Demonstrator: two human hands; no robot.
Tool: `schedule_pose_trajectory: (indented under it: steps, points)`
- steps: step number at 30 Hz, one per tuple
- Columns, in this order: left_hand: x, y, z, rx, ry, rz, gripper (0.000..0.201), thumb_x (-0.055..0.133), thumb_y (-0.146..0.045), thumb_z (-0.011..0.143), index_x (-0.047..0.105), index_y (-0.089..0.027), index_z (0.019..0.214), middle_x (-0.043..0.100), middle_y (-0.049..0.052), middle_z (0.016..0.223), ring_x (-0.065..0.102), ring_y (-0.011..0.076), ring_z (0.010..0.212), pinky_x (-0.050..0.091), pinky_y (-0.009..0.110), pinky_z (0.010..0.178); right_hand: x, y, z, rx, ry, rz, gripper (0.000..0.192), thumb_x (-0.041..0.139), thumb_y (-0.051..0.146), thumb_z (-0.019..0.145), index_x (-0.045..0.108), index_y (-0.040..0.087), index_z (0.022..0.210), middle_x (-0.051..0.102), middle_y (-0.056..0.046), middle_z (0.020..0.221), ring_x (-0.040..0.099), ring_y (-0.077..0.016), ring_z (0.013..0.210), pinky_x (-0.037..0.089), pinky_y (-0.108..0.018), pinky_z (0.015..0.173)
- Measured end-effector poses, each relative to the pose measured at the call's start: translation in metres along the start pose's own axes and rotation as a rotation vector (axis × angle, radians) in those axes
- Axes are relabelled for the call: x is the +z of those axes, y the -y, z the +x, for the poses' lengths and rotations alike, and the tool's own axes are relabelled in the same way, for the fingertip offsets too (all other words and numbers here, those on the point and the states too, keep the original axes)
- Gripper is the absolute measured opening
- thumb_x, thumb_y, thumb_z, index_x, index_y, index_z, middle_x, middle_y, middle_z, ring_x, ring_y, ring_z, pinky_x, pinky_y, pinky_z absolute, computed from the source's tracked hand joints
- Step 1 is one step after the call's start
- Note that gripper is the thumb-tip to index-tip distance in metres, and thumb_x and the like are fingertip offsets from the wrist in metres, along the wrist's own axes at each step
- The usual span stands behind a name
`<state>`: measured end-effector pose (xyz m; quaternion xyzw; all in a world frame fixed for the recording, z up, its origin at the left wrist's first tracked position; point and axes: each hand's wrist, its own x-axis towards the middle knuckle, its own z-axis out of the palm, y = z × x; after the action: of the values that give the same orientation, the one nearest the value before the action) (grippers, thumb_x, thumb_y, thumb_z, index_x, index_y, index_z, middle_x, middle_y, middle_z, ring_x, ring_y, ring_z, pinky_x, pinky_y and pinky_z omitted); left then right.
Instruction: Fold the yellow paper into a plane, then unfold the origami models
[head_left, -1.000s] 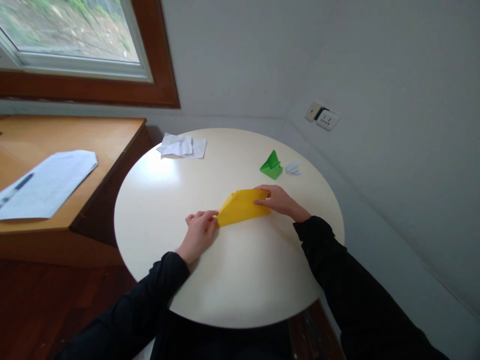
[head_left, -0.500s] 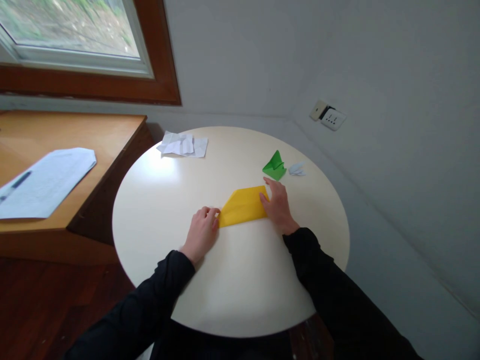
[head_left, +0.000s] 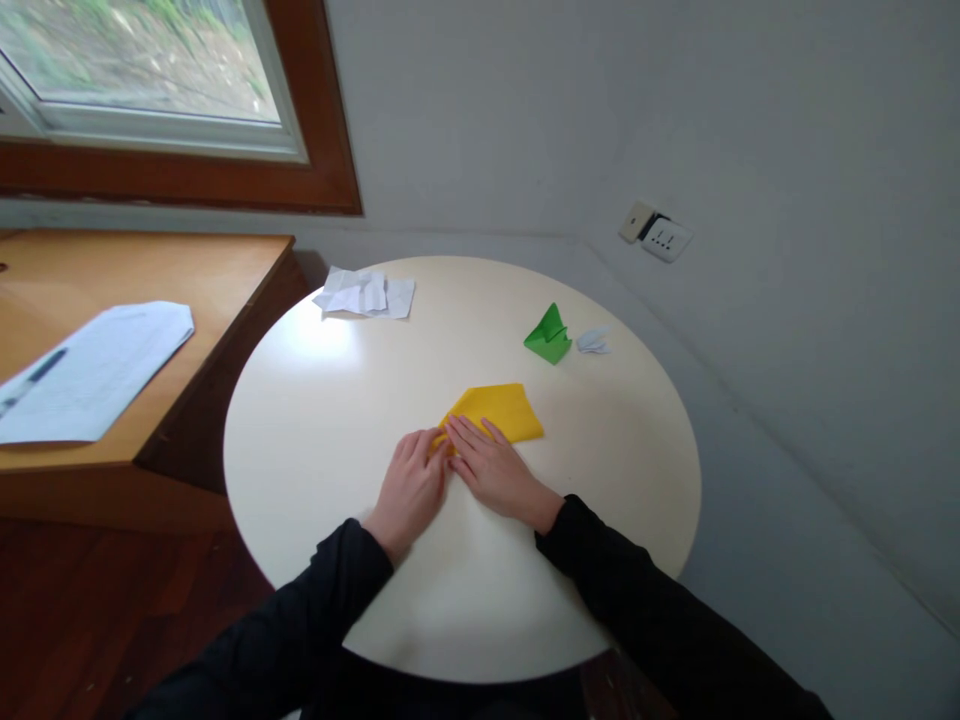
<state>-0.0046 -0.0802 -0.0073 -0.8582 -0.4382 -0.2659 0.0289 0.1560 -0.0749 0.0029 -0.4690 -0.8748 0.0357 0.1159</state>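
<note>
Both hands lay flat at the frame's centre: the left hand (head_left: 409,488) pinned the near left corner of the folded yellow paper (head_left: 501,411), and the right hand (head_left: 495,472), fingers spread and grasping nothing, pressed along its near edge, seemingly to flatten a crease. That corner was hidden under the fingertips. The paper rested mid-table on the round white table (head_left: 315,420). A green folded figure (head_left: 549,336) and a small white one (head_left: 592,340), too small to identify, sat upper right; crumpled white sheets (head_left: 365,294) lay upper left.
</note>
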Motion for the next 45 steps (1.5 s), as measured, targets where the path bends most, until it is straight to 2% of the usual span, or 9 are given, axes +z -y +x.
schedule_pose_trajectory:
  steps: [5,11,16,20,24,28,31,39,45]
  points:
    - [0.007,-0.016,-0.018,0.024,0.069,0.041,0.039,0.036,-0.013,0.085,0.049,-0.005,0.121,0.054,0.021,0.126,0.047,0.0281,0.122,0.037,0.049,0.102,-0.003,0.000,0.001,-0.027,-0.042,0.024,0.040,0.034,0.017,0.092,0.047,0.011,0.130,0.046,-0.012,0.138,0.040,-0.0200,0.130,0.029,-0.042,0.108]
    - [0.004,-0.008,-0.018,0.030,0.150,-0.046,0.042,0.034,-0.015,0.086,0.045,-0.002,0.125,0.050,0.022,0.132,0.043,0.0284,0.127,0.038,0.047,0.104,-0.025,-0.018,0.023,-0.096,-0.135,0.003,0.034,0.044,0.012,0.087,0.056,0.014,0.119,0.054,-0.012,0.130,0.045,-0.0207,0.124,0.029,-0.041,0.105]
    - [-0.010,-0.004,-0.014,0.075,0.178,-0.100,0.042,0.036,-0.014,0.085,0.045,-0.008,0.126,0.052,0.019,0.127,0.045,0.0267,0.124,0.040,0.048,0.102,-0.041,-0.030,0.048,-0.172,0.091,-0.005,0.028,0.061,0.021,0.082,0.061,0.014,0.109,0.066,-0.010,0.105,0.057,-0.0209,0.105,0.026,-0.041,0.100]
    - [-0.014,-0.012,-0.018,0.020,0.136,0.021,0.039,0.037,-0.016,0.086,0.047,-0.005,0.123,0.055,0.022,0.115,0.049,0.0311,0.115,0.043,0.050,0.095,-0.045,-0.027,0.055,-0.201,0.133,-0.016,0.013,0.061,0.020,0.082,0.065,0.015,0.093,0.066,-0.006,0.093,0.057,-0.0180,0.094,0.029,-0.034,0.091]
    - [-0.010,-0.019,-0.025,-0.003,0.128,0.110,0.044,0.037,-0.016,0.086,0.042,-0.004,0.128,0.053,0.024,0.119,0.046,0.0338,0.118,0.039,0.053,0.096,-0.044,-0.020,0.053,-0.218,0.144,-0.089,0.006,0.058,0.018,0.084,0.063,0.016,0.083,0.064,-0.004,0.087,0.057,-0.0167,0.085,0.031,-0.030,0.081]
    - [-0.010,-0.022,-0.026,0.003,0.175,0.168,0.044,0.036,-0.015,0.085,0.043,0.004,0.124,0.053,0.028,0.120,0.046,0.0356,0.118,0.037,0.051,0.097,-0.043,-0.010,0.043,-0.225,0.125,-0.239,0.011,0.051,0.013,0.087,0.060,0.014,0.083,0.063,-0.005,0.086,0.057,-0.0177,0.076,0.033,-0.031,0.074]
    - [-0.012,-0.023,-0.024,-0.004,0.177,0.136,0.043,0.036,-0.014,0.085,0.044,0.003,0.124,0.054,0.027,0.117,0.047,0.0342,0.116,0.037,0.050,0.097,-0.040,-0.002,0.031,-0.237,0.096,-0.302,0.014,0.046,0.011,0.089,0.059,0.014,0.085,0.063,-0.006,0.084,0.057,-0.0191,0.075,0.035,-0.032,0.073]
    - [-0.014,-0.023,-0.022,-0.032,0.147,0.096,0.040,0.036,-0.016,0.086,0.046,-0.004,0.123,0.055,0.021,0.112,0.049,0.0312,0.110,0.040,0.049,0.095,-0.022,-0.003,0.003,-0.223,-0.014,-0.233,0.017,0.043,0.012,0.091,0.060,0.014,0.090,0.065,-0.009,0.091,0.058,-0.0204,0.081,0.039,-0.032,0.072]
    - [-0.013,-0.021,-0.023,-0.035,0.136,0.090,0.038,0.037,-0.018,0.086,0.049,-0.003,0.120,0.056,0.021,0.110,0.050,0.0300,0.109,0.040,0.046,0.096,-0.020,0.000,0.005,-0.153,0.000,-0.260,0.017,0.043,0.011,0.090,0.059,0.015,0.086,0.065,-0.008,0.086,0.058,-0.0207,0.078,0.038,-0.033,0.074]
